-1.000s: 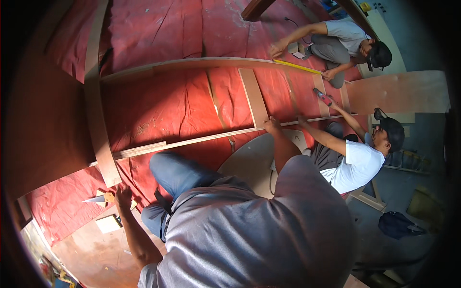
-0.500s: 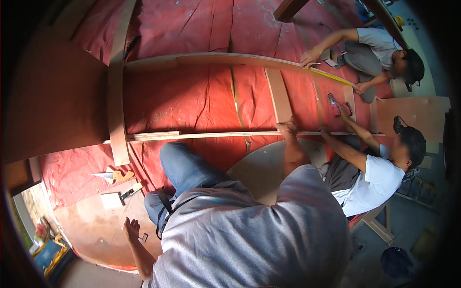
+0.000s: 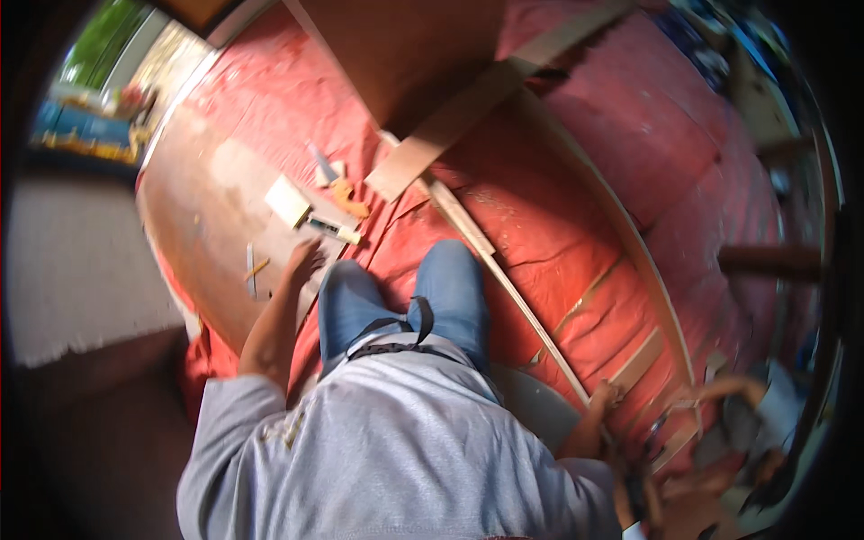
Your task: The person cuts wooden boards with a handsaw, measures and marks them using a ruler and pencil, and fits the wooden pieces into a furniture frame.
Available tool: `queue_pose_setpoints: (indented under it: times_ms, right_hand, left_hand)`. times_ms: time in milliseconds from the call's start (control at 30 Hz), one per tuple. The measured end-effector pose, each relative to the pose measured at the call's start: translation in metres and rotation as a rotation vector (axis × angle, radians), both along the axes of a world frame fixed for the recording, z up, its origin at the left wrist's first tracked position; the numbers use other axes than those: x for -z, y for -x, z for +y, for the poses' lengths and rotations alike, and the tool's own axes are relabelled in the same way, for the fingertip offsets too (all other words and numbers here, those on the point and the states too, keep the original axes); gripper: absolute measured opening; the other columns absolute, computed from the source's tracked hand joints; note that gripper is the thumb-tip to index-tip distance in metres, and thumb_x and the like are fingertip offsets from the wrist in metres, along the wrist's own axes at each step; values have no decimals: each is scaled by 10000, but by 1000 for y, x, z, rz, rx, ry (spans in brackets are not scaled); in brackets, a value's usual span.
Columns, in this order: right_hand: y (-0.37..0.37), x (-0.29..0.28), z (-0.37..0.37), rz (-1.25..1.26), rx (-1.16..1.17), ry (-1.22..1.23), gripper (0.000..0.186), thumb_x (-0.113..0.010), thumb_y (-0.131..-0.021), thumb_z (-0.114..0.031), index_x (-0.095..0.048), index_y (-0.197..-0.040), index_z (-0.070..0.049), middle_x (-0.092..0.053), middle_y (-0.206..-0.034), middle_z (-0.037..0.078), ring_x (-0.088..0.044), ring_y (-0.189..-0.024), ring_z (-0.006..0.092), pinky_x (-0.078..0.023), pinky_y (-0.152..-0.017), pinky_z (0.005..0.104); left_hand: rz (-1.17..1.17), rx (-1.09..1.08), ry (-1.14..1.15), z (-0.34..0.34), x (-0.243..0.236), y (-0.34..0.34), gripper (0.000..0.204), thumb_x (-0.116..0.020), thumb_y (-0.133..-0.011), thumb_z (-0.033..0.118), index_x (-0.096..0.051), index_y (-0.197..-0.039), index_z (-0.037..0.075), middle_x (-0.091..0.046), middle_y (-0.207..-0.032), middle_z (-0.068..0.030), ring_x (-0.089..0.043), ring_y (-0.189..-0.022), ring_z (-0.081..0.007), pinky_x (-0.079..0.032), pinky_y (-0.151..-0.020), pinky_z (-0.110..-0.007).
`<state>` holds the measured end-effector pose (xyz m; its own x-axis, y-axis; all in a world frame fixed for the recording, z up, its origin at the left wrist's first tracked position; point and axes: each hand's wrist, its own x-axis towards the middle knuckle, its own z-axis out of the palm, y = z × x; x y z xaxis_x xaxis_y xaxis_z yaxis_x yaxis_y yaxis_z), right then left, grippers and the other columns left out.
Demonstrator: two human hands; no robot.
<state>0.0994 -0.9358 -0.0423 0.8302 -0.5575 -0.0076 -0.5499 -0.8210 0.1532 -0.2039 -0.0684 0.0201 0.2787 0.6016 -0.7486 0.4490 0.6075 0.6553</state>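
Tarpaulin (image 3: 576, 207), red and crumpled, covers the floor. A long thin wooden strip (image 3: 504, 279) crosses it. Right hand (image 3: 601, 396) rests on the strip's near end, grip too blurred to tell. Left hand (image 3: 304, 259) lies open, left of the strip, beside a small marker (image 3: 335, 230).

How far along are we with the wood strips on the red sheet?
Looks done: long strips and a board already lie across the red sheet. In hand: the left hand reaches toward the marker and tools; the right hand rests on a thin strip. What remains cannot be told.
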Motion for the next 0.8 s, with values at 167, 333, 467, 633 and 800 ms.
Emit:
queue_pose_setpoints:
  times_ms: [167, 333, 467, 633, 800]
  right_hand:
    - [-23, -22, 101, 77, -208, -642, 530, -716, -913, -364, -664, -1314, -21, -693, -1214, 245, -655, -1105, 411, -504, -1004, 463]
    - [-15, -47, 198, 215, -400, -1004, 349, -661, -982, -188, -662, -1230, 56, -709, -1087, 125, -666, -1003, 233, -535, -886, 355]
    - [-23, -70, 287, 466, -187, -1124, 433, -661, -1001, -245, -610, -1329, 33, -676, -1091, 81, -650, -1004, 175, -518, -850, 310]
    - [-61, -71, 441, 501, -331, -1411, 510, -613, -1059, -346, -538, -1415, 11, -675, -1247, 139, -691, -1079, 235, -577, -942, 379]
    - [-123, -61, 607, 495, -684, -1553, 325, -681, -969, -290, -607, -1201, -76, -696, -1079, 79, -690, -1007, 197, -593, -845, 375]
  left_hand:
    - [-216, -28, 227, -33, 14, -120, 305, -606, -1044, 387, -581, -1150, 103, -583, -873, -39, -589, -753, -191, -529, -688, -375]
    - [-373, -254, 288, -38, 29, -197, 285, -634, -1017, 407, -513, -1083, 158, -510, -734, 9, -439, -496, -127, -382, -439, -327]
    - [-442, -251, 170, -30, 38, -213, 278, -721, -965, 203, -578, -1152, 56, -563, -731, -36, -483, -479, -144, -440, -383, -348]
    - [-352, -2, 122, -16, 62, -209, 230, -735, -974, 244, -596, -958, 61, -544, -682, -26, -544, -521, -164, -549, -506, -382]
    - [-156, 766, -684, -36, 65, -187, 268, -692, -1002, 332, -679, -987, 65, -607, -711, -62, -601, -623, -158, -508, -588, -357]
